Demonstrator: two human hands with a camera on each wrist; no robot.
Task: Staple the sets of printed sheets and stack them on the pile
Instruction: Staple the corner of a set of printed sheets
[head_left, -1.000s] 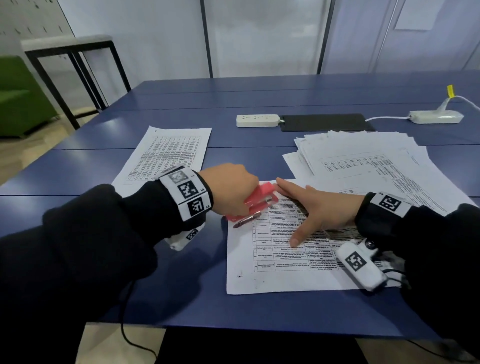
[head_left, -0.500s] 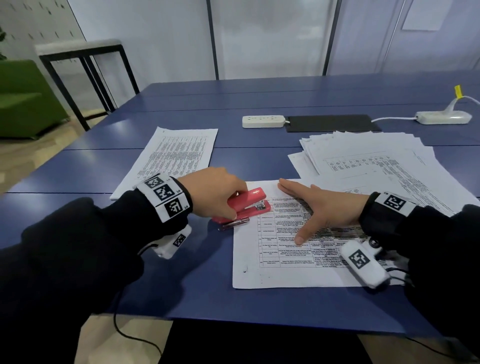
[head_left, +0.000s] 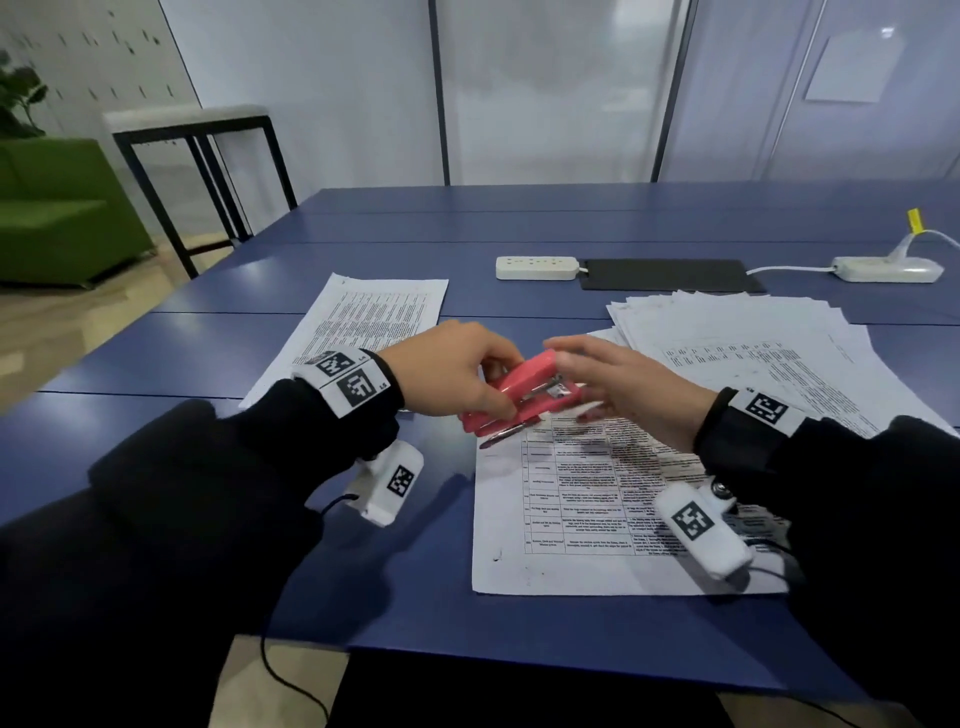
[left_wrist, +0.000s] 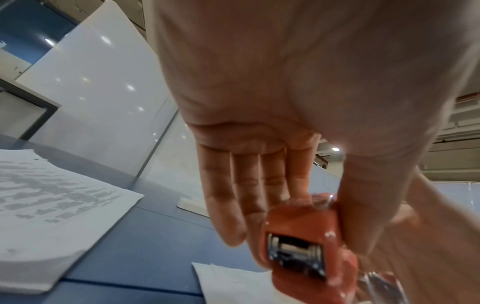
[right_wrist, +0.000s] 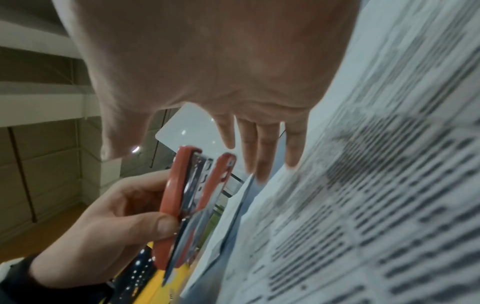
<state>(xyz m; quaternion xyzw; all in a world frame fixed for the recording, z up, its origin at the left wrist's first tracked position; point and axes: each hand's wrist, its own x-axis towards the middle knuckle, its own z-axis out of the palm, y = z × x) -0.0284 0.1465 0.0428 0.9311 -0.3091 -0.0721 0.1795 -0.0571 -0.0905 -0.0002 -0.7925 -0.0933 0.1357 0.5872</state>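
My left hand (head_left: 493, 387) grips a red stapler (head_left: 535, 387) by its rear, lifted a little over the top left corner of a printed set of sheets (head_left: 571, 509). The stapler's jaws stand apart. My right hand (head_left: 582, 366) hovers above the sheets, its straight fingers (right_wrist: 262, 152) close to the stapler's (right_wrist: 179, 205) front end; whether they touch it is unclear. In the left wrist view the thumb and fingers (left_wrist: 246, 195) pinch the stapler (left_wrist: 298, 236). A neat pile of printed sets (head_left: 374, 317) lies to the left. A loose heap of sheets (head_left: 753, 343) lies to the right.
On the blue table (head_left: 208, 467), behind the papers, are a white power strip (head_left: 537, 267), a black mat (head_left: 670, 275) and a second white power strip (head_left: 888, 270) with its cable. A black-framed side table (head_left: 192, 124) and a green sofa (head_left: 52, 208) stand off to the left.
My left hand has raised the stapler off the sheets' corner. My right hand has lifted from the sheets, where it lay flat, and moved up to the stapler's front.
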